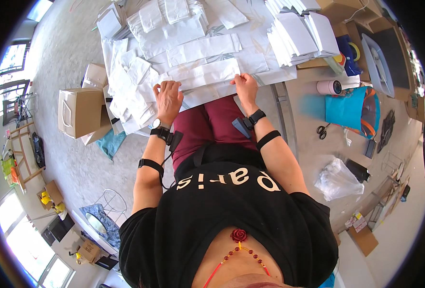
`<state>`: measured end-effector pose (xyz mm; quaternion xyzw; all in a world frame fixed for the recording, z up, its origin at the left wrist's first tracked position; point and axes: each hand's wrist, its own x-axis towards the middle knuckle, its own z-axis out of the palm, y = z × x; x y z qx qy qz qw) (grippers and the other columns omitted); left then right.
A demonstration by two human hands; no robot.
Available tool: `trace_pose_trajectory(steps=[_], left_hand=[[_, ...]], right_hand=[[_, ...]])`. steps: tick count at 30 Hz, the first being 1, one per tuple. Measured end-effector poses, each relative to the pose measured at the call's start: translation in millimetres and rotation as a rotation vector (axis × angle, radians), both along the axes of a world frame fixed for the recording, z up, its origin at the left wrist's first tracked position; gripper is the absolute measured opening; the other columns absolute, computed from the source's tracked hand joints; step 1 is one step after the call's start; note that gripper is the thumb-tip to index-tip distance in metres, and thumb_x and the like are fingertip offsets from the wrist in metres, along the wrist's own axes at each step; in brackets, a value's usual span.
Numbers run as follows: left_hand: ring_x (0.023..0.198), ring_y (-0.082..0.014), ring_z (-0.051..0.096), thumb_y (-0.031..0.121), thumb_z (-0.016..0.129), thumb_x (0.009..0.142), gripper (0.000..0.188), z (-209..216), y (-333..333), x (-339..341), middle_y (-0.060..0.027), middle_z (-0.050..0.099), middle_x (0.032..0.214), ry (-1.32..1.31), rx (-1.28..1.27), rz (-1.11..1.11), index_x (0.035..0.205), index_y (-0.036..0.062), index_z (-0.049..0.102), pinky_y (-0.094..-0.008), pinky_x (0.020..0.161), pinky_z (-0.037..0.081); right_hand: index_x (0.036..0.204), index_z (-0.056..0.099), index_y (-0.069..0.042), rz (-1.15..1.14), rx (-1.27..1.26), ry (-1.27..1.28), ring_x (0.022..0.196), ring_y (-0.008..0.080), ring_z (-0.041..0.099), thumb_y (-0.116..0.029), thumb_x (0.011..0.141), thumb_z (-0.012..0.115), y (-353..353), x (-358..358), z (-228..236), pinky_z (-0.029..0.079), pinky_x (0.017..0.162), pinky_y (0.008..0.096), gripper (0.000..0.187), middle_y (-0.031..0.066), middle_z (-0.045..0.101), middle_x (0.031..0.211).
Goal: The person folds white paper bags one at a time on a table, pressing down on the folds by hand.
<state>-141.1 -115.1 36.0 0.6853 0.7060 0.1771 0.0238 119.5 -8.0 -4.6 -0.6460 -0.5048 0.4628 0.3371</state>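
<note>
A long white strip (pixel 207 76) lies flat along the near edge of the tabletop (pixel 283 73), just beyond and between the two hands. Its long axis runs from left to right across the person's front, the right end set slightly farther from the body than the left. Each hand is nearest to its own end, so neither is favoured. The right hand (pixel 245 90) is partly closed, thumb and forefinger brought together at the strip's right-hand corner, apparently pinching its edge. The left hand (pixel 169 102) is half open, palm down, its bent fingers somewhat spread at the strip's left part; whether they grip it or merely rest there cannot be told. A second white strip (pixel 204 50) lies beyond, roughly parallel; a loose white pile (pixel 131 79) lies just to the left.
</note>
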Motion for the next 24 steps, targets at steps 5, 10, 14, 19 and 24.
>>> trace_pose_trajectory(steps=[5, 10, 14, 19, 24], left_hand=[[0.113, -0.0254, 0.059, 0.011, 0.07, 0.083, 0.022, -2.8, 0.4, -1.5, -0.0051, 0.068, 0.105, 0.001, -0.021, 0.011, 0.105, 0.009, 0.069, -0.0489, 0.104, 0.034], [0.111, -0.0249, 0.061, 0.011, 0.068, 0.084, 0.018, -3.0, -1.1, -0.8, -0.0053, 0.069, 0.104, -0.002, -0.011, 0.011, 0.102, 0.0085, 0.07, -0.0484, 0.104, 0.035], [0.11, -0.0248, 0.061, 0.011, 0.068, 0.084, 0.02, -4.2, -2.9, -0.7, -0.0051, 0.069, 0.105, 0.002, -0.021, 0.013, 0.103, 0.0088, 0.07, -0.0479, 0.103, 0.035], [0.109, -0.0249, 0.062, 0.013, 0.07, 0.083, 0.021, -2.1, -4.4, 1.9, -0.005, 0.069, 0.106, 0.003, -0.036, 0.017, 0.104, 0.0092, 0.07, -0.0473, 0.102, 0.034], [0.11, -0.0251, 0.061, 0.013, 0.07, 0.083, 0.021, -1.1, -4.8, 4.0, -0.0058, 0.068, 0.104, 0.003, -0.026, 0.021, 0.103, 0.0082, 0.069, -0.048, 0.105, 0.034]], right_hand=[[0.094, 0.071, 0.001, -0.005, -0.009, 0.012, 0.07, 0.011, 0.067, -0.023, 0.096, 0.067, 0.5, 0.1, -2.2, 0.05, 0.071, 0.0292, 0.024, 0.0055, 0.076, 0.076], [0.095, 0.071, 0.001, -0.023, -0.028, 0.026, 0.071, 0.0113, 0.068, -0.024, 0.095, 0.069, 0.6, 0.7, -1.4, 0.051, 0.072, 0.0294, 0.025, 0.0057, 0.076, 0.076], [0.095, 0.071, 0.0, -0.032, -0.01, 0.009, 0.071, 0.0125, 0.068, -0.025, 0.094, 0.071, 0.9, 1.2, -4.0, 0.051, 0.071, 0.0299, 0.025, 0.0053, 0.076, 0.075], [0.094, 0.07, 0.0, -0.039, 0.013, -0.012, 0.069, 0.0139, 0.069, -0.026, 0.093, 0.072, 1.1, 2.6, -6.6, 0.052, 0.069, 0.0302, 0.026, 0.0052, 0.075, 0.074], [0.094, 0.069, 0.0, -0.065, 0.029, 0.013, 0.068, 0.0148, 0.07, -0.027, 0.092, 0.074, 1.3, 4.7, -11.2, 0.052, 0.069, 0.0311, 0.027, 0.0059, 0.075, 0.073]])
